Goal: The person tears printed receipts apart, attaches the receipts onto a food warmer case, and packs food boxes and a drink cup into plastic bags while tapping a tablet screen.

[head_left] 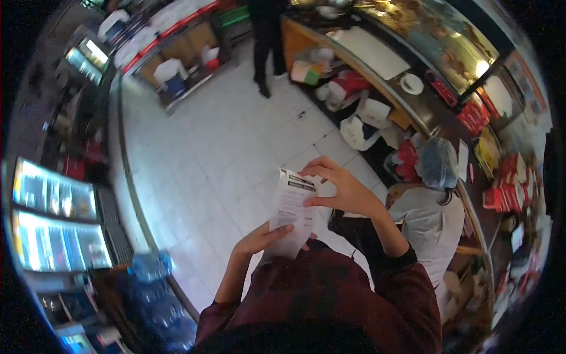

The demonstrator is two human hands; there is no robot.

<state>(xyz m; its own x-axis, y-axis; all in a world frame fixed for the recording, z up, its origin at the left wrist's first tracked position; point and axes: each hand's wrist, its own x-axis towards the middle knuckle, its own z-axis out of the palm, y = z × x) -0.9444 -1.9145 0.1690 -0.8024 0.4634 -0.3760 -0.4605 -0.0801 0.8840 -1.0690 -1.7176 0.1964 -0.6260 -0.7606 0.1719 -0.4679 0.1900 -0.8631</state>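
A long white printed receipt (pixel 293 206) hangs in front of my body, with dark printed bars near its top. My left hand (pixel 266 237) grips its lower part, the thumb lying on the printed face and the fingers behind the paper. Up at the receipt's top right edge is my right hand (pixel 341 187), its fingers curved and its thumb and fingertips at the paper's edge. The receipt's lower end reaches my dark red checked clothing.
A person in a hair net (pixel 438 162) sits close on the right beside a long counter (pixel 421 115). Another person in dark trousers (pixel 268 53) stands ahead. Lit fridges (pixel 59 215) and large blue water bottles (pixel 152 266) are at the left. Bags fill the counter's shelves.
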